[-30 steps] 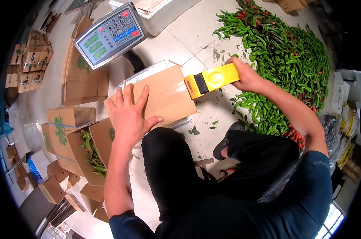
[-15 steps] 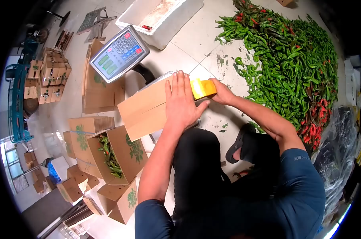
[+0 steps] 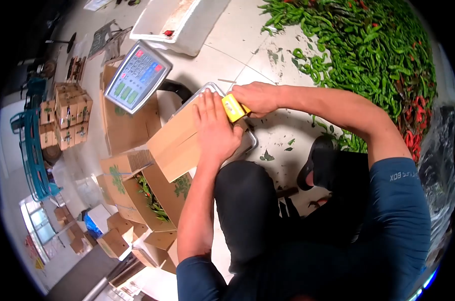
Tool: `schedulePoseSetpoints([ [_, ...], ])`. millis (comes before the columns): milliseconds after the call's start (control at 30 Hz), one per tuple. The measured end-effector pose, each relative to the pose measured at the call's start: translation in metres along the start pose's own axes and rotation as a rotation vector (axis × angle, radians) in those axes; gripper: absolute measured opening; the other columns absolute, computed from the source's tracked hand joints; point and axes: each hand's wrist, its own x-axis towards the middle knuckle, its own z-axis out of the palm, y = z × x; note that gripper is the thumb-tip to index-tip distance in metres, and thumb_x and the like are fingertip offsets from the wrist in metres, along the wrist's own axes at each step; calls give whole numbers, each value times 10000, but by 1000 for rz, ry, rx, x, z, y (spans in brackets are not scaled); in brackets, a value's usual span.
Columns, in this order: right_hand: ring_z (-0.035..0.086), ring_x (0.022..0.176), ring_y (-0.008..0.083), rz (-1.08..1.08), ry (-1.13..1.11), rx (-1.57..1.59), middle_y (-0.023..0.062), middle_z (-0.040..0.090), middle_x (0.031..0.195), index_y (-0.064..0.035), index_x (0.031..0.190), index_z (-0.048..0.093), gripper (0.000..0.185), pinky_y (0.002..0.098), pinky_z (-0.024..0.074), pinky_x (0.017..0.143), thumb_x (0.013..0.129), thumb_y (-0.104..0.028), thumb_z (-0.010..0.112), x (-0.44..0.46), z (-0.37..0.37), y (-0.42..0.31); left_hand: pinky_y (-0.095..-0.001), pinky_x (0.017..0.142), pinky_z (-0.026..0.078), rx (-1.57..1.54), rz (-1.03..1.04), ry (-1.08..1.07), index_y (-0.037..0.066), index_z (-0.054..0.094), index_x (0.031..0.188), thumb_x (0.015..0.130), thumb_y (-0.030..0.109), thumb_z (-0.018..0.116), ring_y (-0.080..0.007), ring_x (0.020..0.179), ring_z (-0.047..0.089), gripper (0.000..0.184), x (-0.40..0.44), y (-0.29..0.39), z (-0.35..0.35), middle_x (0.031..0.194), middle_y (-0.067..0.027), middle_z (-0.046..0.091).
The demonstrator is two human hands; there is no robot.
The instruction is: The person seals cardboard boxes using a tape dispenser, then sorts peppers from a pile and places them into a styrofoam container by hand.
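A closed cardboard box (image 3: pixel 176 145) lies on the metal scale platform (image 3: pixel 253 141) in front of my knee. My left hand (image 3: pixel 216 128) rests flat on the box's right part, fingers together and stretched out, thumb apart. At the box's right end, my right hand (image 3: pixel 257 99) is wrapped round a yellow tape dispenser (image 3: pixel 233 108), which touches the box edge beside my left fingers. The scale display (image 3: pixel 138 77) stands behind the box, tilted.
Green and red peppers (image 3: pixel 358 60) are heaped on the floor at the right. An open carton of peppers (image 3: pixel 152 198) stands at the left, near flat cardboard (image 3: pixel 132 123). Behind are a white foam bin (image 3: pixel 192 37) and stacked boxes (image 3: pixel 69 115).
My left hand has moved from the box's left part to its right part. My right hand has brought the yellow dispenser in against the box's right end and turned it.
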Motion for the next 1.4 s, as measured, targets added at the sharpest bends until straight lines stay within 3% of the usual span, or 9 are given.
schedulePoseSetpoints([
  [333, 673, 1005, 391, 251, -58, -133, 230, 645, 1070, -33, 1098, 581, 313, 492, 549, 883, 838, -168, 693, 5, 97, 47, -513, 1243, 62, -8, 47, -19, -73, 203, 1541, 755, 281, 647, -407, 1533, 103, 969, 1, 0, 2, 1636, -266, 150],
  [467, 693, 1009, 337, 343, -595, -609, 170, 725, 1044, -66, 1072, 738, 292, 561, 565, 783, 859, -258, 680, 44, 48, -7, -516, 1243, 49, -14, 64, -35, -68, 188, 1548, 760, 289, 644, -408, 1536, 86, 978, 2, -1, 4, 1639, -267, 135],
  [533, 627, 1152, 301, 394, -1123, -886, 68, 686, 1242, -129, 1173, 727, 348, 567, 538, 864, 875, -303, 682, 73, 63, -22, -521, 1242, 51, -10, 78, -41, -61, 182, 1555, 814, 318, 635, -402, 1537, 93, 948, 1, -3, 5, 1643, -261, 129],
  [600, 576, 1233, 283, 453, -1277, -999, 8, 648, 1319, -159, 1209, 709, 334, 576, 494, 939, 897, -266, 658, 73, 42, -45, -528, 1240, 53, 0, 77, -56, -78, 189, 1545, 848, 331, 621, -414, 1532, 99, 917, 1, -4, 4, 1635, -283, 127],
  [633, 574, 1227, 272, 270, -1160, -1109, -14, 650, 1314, -182, 1247, 687, 335, 571, 460, 973, 940, -276, 593, 56, 34, -56, -525, 1240, 50, -21, 78, -55, -55, 195, 1556, 903, 323, 588, -398, 1539, 88, 850, 1, -7, 4, 1646, -260, 125],
  [900, 658, 1066, 269, 355, -1110, -1125, -5, 720, 1160, -191, 1171, 728, 285, 527, 493, 907, 897, -237, 659, 69, 135, 3, -485, 1240, 14, -296, 69, -74, 11, 180, 1591, 1024, 310, 394, -343, 1553, 77, 675, -4, -8, -5, 1668, -191, 145],
  [1067, 718, 967, 264, 736, -428, -33, 125, 744, 1070, -72, 1076, 753, 342, 473, 573, 779, 761, -204, 776, -17, 87, 45, -476, 1224, 190, -388, -8, 133, -28, 319, 1525, 1045, 173, 427, -392, 1501, 243, 532, -5, -5, -2, 1591, -240, 310],
  [1200, 711, 901, 311, 890, -328, 287, 165, 742, 963, -13, 1043, 736, 474, 405, 560, 772, 614, -149, 888, -81, 112, 88, -454, 1214, 239, -389, -51, 160, -40, 372, 1491, 1030, 100, 455, -395, 1484, 282, 489, -6, -4, -6, 1562, -249, 357],
  [1400, 685, 974, 345, 1072, -132, 254, 204, 724, 963, 8, 954, 730, 433, 452, 536, 847, 708, -329, 847, -92, 115, 74, -481, 1225, 193, -259, -99, 144, -18, 339, 1517, 1024, 211, 509, -419, 1489, 256, 570, -12, -22, -3, 1568, -249, 347],
])
